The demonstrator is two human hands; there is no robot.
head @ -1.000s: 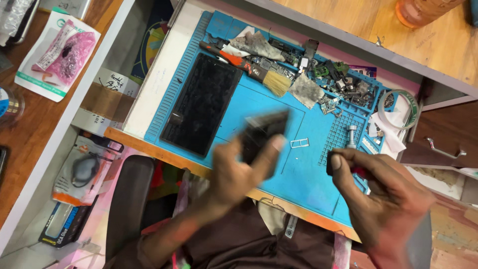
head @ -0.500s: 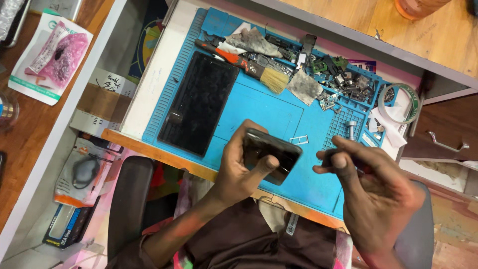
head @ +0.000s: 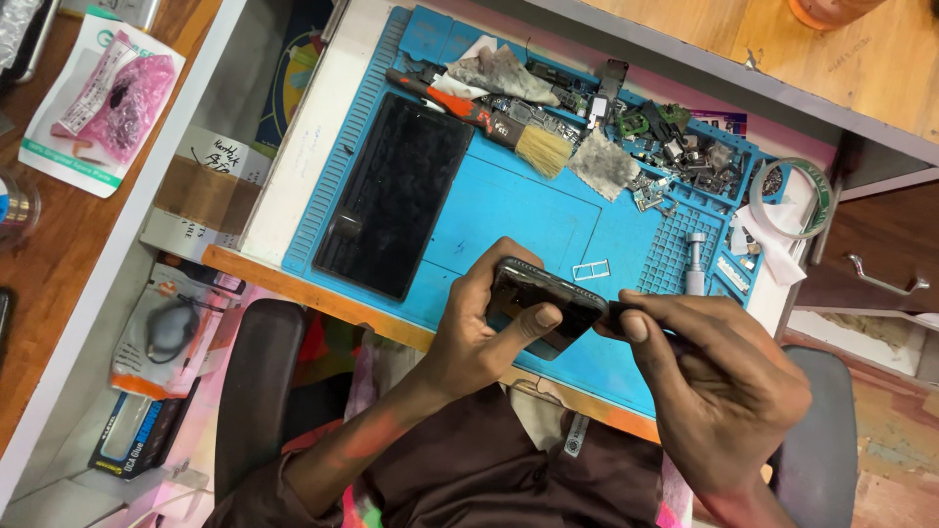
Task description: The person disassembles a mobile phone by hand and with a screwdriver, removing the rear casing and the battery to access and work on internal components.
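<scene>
My left hand (head: 486,332) grips a black smartphone (head: 541,299) by its edges, just above the near edge of the blue work mat (head: 528,210). My right hand (head: 719,386) pinches a thin dark tool (head: 616,315) whose tip meets the phone's right end. A small silver card tray (head: 592,270) lies on the mat just beyond the phone. A larger black screen panel (head: 396,196) rests flat on the mat's left side.
A brush with an orange handle (head: 489,122), grey cloths (head: 602,161), loose small parts (head: 685,156), a metal cylinder (head: 694,259) and a tape roll (head: 797,196) crowd the mat's far side. Packaged goods (head: 98,98) lie left. A drawer handle (head: 885,284) sits right.
My left hand has steadied and turned the phone, bringing it lower and rightward. My right hand has moved in until its tool touches the phone's end.
</scene>
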